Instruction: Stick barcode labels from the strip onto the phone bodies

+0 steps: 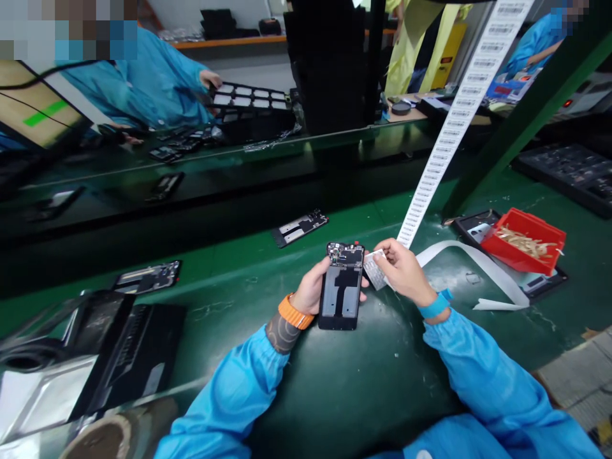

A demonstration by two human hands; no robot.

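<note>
My left hand grips an open-backed phone body upright over the green bench, fingers wrapped round its left edge. My right hand pinches the lower end of a long white strip of barcode labels, which hangs down from the upper right. The label end sits right beside the phone's top right corner, touching or nearly touching it. Both forearms wear blue sleeves; an orange band is on my left wrist, a blue one on my right.
More phone bodies lie on the green mat. A red bin of scraps stands at right on a black tray. A black device sits at left. A co-worker in blue handles a tray across the belt.
</note>
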